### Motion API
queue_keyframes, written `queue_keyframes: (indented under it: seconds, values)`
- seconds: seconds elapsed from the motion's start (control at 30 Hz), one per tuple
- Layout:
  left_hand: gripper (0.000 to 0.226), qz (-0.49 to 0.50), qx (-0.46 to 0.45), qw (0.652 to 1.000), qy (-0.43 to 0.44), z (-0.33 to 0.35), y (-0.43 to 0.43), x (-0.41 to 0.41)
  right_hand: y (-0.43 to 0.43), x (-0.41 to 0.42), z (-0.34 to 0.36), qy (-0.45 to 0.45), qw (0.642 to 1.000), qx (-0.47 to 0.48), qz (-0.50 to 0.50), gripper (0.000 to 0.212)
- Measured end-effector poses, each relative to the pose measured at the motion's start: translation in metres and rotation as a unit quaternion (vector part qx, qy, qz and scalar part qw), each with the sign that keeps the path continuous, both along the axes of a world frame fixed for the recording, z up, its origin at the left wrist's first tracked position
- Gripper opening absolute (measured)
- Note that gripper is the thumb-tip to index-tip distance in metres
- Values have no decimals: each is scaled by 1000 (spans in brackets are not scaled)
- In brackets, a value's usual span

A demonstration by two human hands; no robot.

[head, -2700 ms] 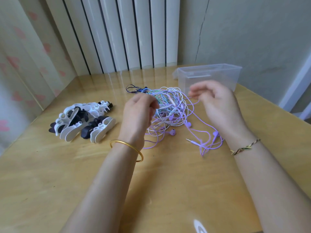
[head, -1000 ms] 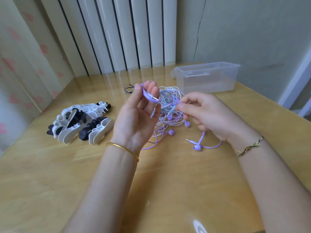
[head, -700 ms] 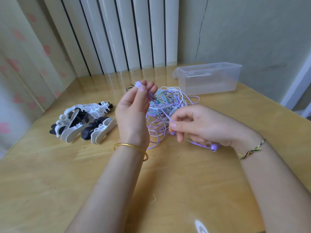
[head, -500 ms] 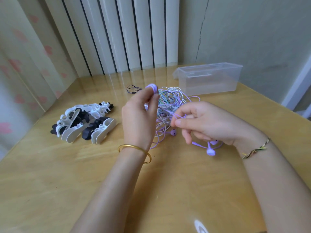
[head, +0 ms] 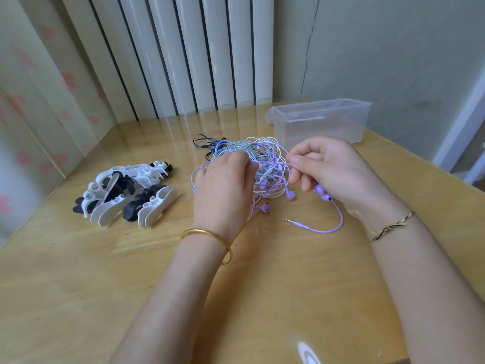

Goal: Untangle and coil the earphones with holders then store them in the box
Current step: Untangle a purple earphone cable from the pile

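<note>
Against the frame half a second earlier, the left hand [head: 223,187] had been lowered from its raised, upright pose above the table, and the purple earbud then seen at its fingertips was no longer visible there. The right hand [head: 333,174] had been lifted and shifted to the right, away from the middle of the table. The left hand was seen from the back, knuckles up, fingers curled down round strands of the tangle of thin purple, white, blue and green earphone cords [head: 265,153]. Its fingertips were hidden, so the exact strands gripped could not be told. A thin purple earphone cord [head: 275,164] was pinched between thumb and forefinger of the right hand, with the other fingers curled. Two purple earbuds [head: 322,193] were hung just under that palm. From them the cord was looped down to a metal-tipped purple jack plug [head: 296,223] lying on the glossy wooden table [head: 78,285]. The tangle was left on the table between the hands. The clear rectangular plastic box [head: 320,122] stood behind it, near the wall. The pile of black and white plastic holders [head: 123,193] lay well to the left, untouched.
</note>
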State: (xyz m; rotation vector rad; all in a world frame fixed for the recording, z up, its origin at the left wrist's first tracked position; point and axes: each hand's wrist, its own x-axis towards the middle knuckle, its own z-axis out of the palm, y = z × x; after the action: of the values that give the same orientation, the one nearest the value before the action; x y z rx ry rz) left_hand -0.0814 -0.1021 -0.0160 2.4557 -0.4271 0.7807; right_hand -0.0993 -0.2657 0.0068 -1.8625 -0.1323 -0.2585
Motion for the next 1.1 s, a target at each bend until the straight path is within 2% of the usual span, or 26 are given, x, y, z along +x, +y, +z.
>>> queue_keyframes:
  seconds: [0.1, 0.23, 0.33, 0.4, 0.53, 0.6, 0.7, 0.8, 0.93, 1.0, 1.03, 1.1]
  values:
    - [27, -14, -18, 1000, 3, -1, -2, -1, -1, 2, -3, 19, 999, -29, -7, 13]
    - [33, -7, -36, 999, 1, -1, 0, 1, -1, 0, -3, 34, 997, -57, 37, 8]
    - [39, 5, -57, 998, -1, 1, 4, 2, -5, 6, -10, 12, 994, -110, -12, 13]
    - [35, 13, -89, 996, 0, 3, 7, 2, -11, 11, -13, 5, 988, -142, -63, 16]
    - [33, 5, -105, 994, -1, 5, 6, 1, -11, 12, -14, 25, 977, -208, -30, 23]
    - [33, -22, -100, 995, 9, 5, 3, -1, -4, 8, -12, 28, 983, -182, 6, 37]
    - [30, -64, -99, 993, 25, 6, -1, -4, 5, 3, -5, 1, 997, -66, 44, 48]
    - [31, -91, -106, 989, 41, 6, -3, -7, 14, 0, -3, 8, 996, 14, 90, 40]
    - [32, -103, -155, 978, 94, 10, -4, -10, 19, 1, -8, -19, 994, -53, 96, 19]
    - [32, -123, -209, 958, 154, 14, -4, -11, 18, 3, -8, -41, 995, -44, 84, 10]
    - [31, -146, -260, 934, 195, 16, -4, -11, 18, 3, -8, -52, 995, -34, 77, 10]
    - [31, -201, -374, 861, 280, 20, -3, -11, 17, 4, -8, -70, 996, -29, 51, 16]
